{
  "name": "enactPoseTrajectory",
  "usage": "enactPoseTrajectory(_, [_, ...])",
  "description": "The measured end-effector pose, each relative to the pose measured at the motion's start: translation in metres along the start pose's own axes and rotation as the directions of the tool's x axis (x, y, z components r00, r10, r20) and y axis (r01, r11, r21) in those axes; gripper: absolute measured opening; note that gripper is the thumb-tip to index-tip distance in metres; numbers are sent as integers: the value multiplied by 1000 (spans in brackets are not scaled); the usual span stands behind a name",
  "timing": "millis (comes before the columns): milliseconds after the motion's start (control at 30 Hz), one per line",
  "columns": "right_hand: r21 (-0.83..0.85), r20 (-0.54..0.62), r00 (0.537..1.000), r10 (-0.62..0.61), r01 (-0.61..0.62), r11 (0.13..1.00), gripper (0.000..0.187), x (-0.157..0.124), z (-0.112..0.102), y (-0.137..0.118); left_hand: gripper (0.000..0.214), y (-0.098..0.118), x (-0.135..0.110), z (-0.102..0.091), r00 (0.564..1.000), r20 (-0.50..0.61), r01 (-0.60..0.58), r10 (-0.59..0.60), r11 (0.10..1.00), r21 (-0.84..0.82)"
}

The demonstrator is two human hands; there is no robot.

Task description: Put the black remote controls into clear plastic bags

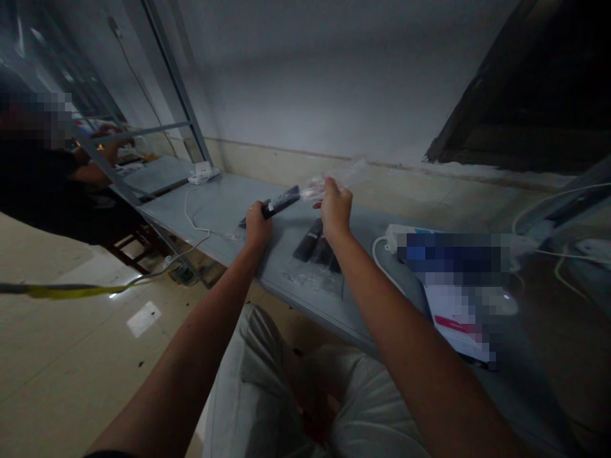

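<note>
My left hand (258,224) is closed round the near end of a slim black bar-shaped object (282,200) and holds it above the grey table (224,210). My right hand (335,207) pinches the edge of a clear plastic bag (334,181), whose open end sits at the far tip of the black object. Below my right hand, a few similar black objects (317,245) lie on the table, some in clear bags (315,278).
A white power strip (203,172) with a cable sits at the table's far left. Another white power strip (392,238) and papers (456,318) lie to the right. A second person sits at the far left, hands (111,147) on another table. A yellow-taped cable (67,291) crosses the floor.
</note>
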State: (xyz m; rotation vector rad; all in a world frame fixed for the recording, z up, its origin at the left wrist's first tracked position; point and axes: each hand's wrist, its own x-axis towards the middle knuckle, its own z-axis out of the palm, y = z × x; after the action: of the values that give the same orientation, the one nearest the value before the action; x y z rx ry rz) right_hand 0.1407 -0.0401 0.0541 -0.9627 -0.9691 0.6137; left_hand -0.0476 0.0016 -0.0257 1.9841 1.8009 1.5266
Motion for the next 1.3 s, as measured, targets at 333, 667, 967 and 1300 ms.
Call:
enactPoseTrajectory(333, [374, -45, 936, 348, -307, 875, 27, -2, -12, 2, 22, 8, 2, -8, 957, -189, 175, -219, 959, -224])
enactPoseTrajectory(667, [427, 220, 905, 364, -425, 798, 25, -24, 3, 24, 29, 7, -4, 3, 997, 65, -29, 31, 999, -34])
enactPoseTrajectory(967, [404, 286, 902, 325, -421, 812, 18, -35, 13, 38, 33, 4, -3, 4, 991, 94, -91, 99, 993, -78])
enactPoseTrajectory(1300, [579, 234, 840, 490, -525, 623, 11, -32, 4, 39, 36, 9, -9, -10, 985, 147, -66, 91, 983, -169])
